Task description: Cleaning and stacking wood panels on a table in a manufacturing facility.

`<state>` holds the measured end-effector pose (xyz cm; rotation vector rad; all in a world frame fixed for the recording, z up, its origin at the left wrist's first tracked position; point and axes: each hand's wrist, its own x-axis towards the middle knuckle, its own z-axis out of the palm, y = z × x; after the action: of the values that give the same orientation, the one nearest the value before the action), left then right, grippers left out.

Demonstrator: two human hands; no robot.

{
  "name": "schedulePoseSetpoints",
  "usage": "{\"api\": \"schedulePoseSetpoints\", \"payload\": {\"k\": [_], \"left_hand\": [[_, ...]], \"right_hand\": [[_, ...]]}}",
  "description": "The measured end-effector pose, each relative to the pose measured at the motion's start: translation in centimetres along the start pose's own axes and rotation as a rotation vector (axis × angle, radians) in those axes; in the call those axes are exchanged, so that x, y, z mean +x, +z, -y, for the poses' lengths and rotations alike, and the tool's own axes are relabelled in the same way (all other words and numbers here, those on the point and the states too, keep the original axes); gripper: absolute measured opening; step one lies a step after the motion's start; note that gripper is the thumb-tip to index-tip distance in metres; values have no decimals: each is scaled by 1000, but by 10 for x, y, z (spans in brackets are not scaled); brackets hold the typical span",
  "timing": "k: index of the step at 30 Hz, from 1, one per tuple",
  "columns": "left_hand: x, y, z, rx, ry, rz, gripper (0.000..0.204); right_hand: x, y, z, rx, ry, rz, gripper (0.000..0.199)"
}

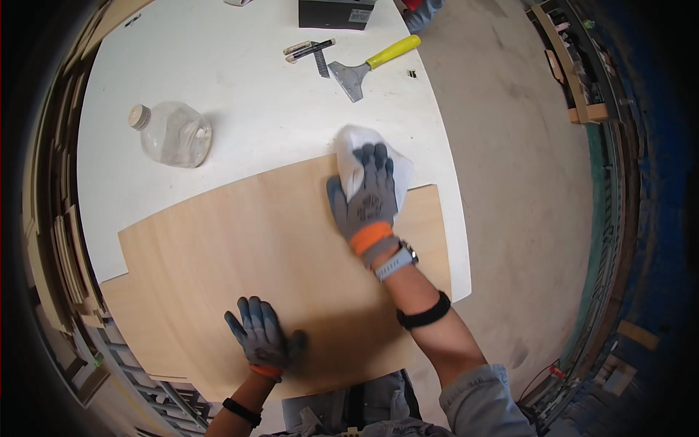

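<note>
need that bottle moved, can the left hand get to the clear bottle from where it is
Probably yes. The left hand lies flat on the plywood panel, and only bare panel and white table lie between it and the clear bottle.

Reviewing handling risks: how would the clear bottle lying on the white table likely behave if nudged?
The clear bottle lies on its side, so it may roll. It looks nearly empty, so probably light. Its smooth surface may be slippery for the gloved left hand.
</note>
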<state>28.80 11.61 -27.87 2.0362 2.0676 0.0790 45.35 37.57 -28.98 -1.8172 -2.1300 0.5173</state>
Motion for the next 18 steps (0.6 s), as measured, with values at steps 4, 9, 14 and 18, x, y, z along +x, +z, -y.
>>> {"api": "schedulePoseSetpoints", "payload": {"k": [4,9,14,18], "left_hand": [[4,0,-2,-1,0,-10,83],[15,-9,-8,-62,-37,10,82],[16,-28,-4,-56,-89,51,83],[5,-18,-2,-57,-71,46,85]], "right_hand": [[50,-27,-24,899,283,20,41],[25,-124,-88,1333,18,-247,44],[-3,-75,-100,1119,644,34,42],[-33,-1,-17,464,-145,63,58]]}}
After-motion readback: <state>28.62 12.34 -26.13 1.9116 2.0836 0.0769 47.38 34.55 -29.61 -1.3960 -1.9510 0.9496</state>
